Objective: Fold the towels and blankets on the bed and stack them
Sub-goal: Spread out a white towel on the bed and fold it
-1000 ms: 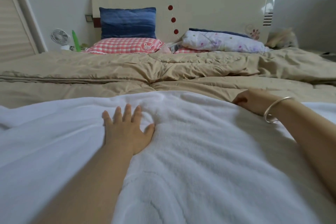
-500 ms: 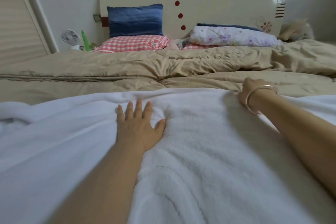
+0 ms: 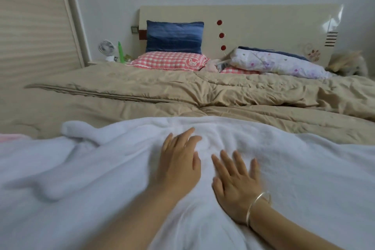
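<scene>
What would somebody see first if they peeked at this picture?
The left hand and right hand lie flat, side by side, on a fluffy white blanket up front. Farther back, a blue pillow leans on the headboard above a pink checked pillow.

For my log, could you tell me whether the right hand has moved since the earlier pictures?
Yes: the right hand has drawn back from the tan quilt toward the person, now flat beside the left hand.
</scene>
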### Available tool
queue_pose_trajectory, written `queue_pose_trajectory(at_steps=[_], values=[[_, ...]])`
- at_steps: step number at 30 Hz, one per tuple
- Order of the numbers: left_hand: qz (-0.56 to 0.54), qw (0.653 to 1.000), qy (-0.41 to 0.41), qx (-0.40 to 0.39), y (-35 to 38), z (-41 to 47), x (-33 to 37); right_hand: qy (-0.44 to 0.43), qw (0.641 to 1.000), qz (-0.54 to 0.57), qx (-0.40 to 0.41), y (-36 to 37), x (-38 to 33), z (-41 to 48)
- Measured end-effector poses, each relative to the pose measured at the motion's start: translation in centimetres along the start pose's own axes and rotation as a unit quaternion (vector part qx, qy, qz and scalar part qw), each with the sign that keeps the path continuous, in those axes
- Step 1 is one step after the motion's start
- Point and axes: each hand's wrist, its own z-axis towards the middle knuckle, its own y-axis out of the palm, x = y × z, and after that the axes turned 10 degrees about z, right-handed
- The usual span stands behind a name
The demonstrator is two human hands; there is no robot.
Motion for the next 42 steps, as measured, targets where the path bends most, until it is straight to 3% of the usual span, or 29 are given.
queue_pose_trajectory(at_steps=[2,4,6,8,12,15,18,21,25,31,35,39,42], values=[[0.092,0.989,0.033,-0.113,-2.0,-3.5,-2.7,0.007,1.0,0.001,-0.01,-0.2,0.2,0.4],[0.189,0.975,0.03,-0.116,-5.5,-6.8,-8.0,0.028,0.999,-0.016,-0.023,-0.5,-0.1,0.3],[0.229,0.967,-0.053,-0.094,-9.7,-10.1,-13.0,0.059,0.995,-0.065,-0.046,-1.0,0.0,0.3],[0.231,0.956,-0.15,-0.102,-15.2,-14.7,-16.3,0.091,0.988,-0.118,-0.05,-2.4,-1.7,0.5],[0.154,0.959,-0.229,-0.064,-22.5,-24.4,-17.4,0.125,0.967,-0.218,-0.033,-5.3,-8.1,-0.2],[0.121,0.951,-0.276,-0.071,-25.1,-29.7,-17.6,0.041,0.981,-0.188,0.012,-6.0,-14.8,-1.8],[0.118,0.945,-0.298,-0.065,-27.6,-32.7,-18.8,-0.124,0.985,-0.112,0.048,-6.1,-23.3,-4.2],[0.115,0.938,-0.327,-0.031,-30.1,-34.3,-21.6,-0.246,0.967,0.025,0.069,-6.3,-31.0,-6.5],[0.146,0.918,-0.368,-0.002,-33.0,-36.5,-26.5,-0.329,0.934,0.124,0.069,-6.4,-39.3,-7.6],[0.217,0.862,-0.459,-0.002,-35.7,-39.5,-32.7,-0.371,0.921,0.117,0.026,-5.9,-49.4,-5.5],[0.199,0.837,-0.508,-0.054,-36.0,-40.8,-34.3,-0.339,0.939,-0.009,-0.062,-5.0,-52.5,-4.3],[0.253,0.844,-0.469,-0.061,-37.1,-40.4,-32.2,-0.307,0.948,-0.086,0.022,-5.0,-51.6,-5.0],[0.164,0.862,-0.478,-0.036,-38.3,-38.8,-27.2,-0.322,0.942,-0.036,0.084,-6.3,-47.4,-6.4]])
